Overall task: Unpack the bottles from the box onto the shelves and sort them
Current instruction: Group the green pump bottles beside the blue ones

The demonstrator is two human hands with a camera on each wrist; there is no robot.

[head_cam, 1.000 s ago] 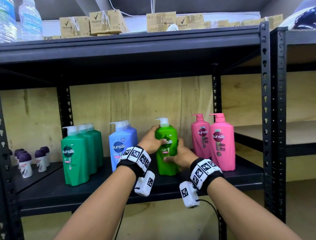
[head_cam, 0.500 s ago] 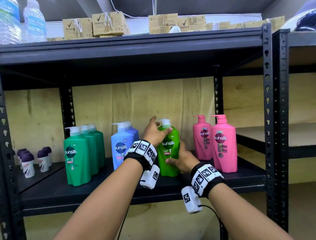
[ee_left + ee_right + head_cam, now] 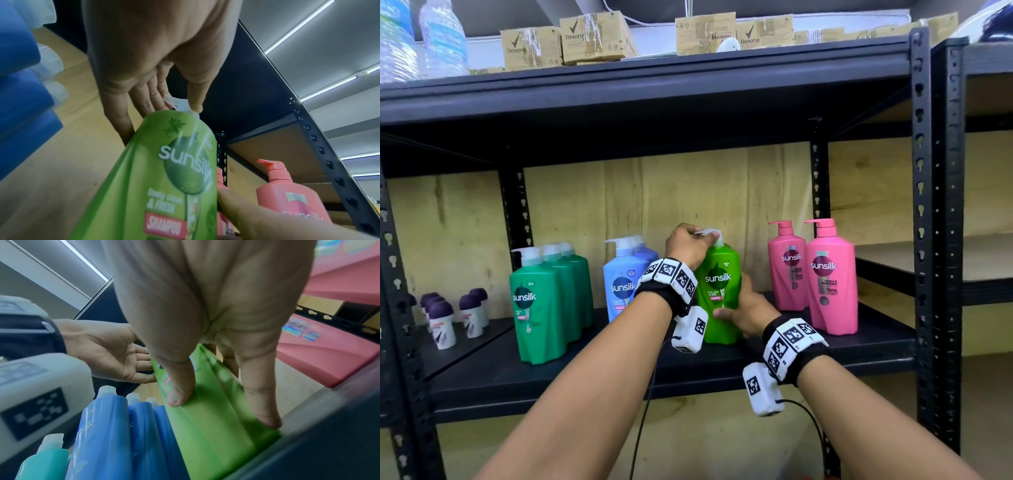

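A light green Sunsilk pump bottle (image 3: pixel 719 284) stands on the black shelf (image 3: pixel 619 373), between the blue bottles (image 3: pixel 623 284) and the pink bottles (image 3: pixel 828 281). My left hand (image 3: pixel 690 245) sits on top of it, thumb and fingers pinching the white pump head (image 3: pixel 176 104). My right hand (image 3: pixel 744 308) grips the bottle's lower body. In the right wrist view its thumb (image 3: pixel 179 386) lies on the front of the green bottle (image 3: pixel 205 426) and its fingers wrap the side. The label (image 3: pixel 185 162) faces me.
Three dark green bottles (image 3: pixel 541 308) stand in a row at the left of the shelf, with small purple-capped roll-ons (image 3: pixel 441 318) beyond. Rexona cartons (image 3: pixel 592 37) and water bottles (image 3: pixel 438 37) fill the top shelf. A black upright post (image 3: pixel 928 240) borders the right.
My left hand has climbed from the green bottle's shoulder up onto its pump head. The bottle tipped slightly and stands about upright now. My right hand keeps its grip low on the body.
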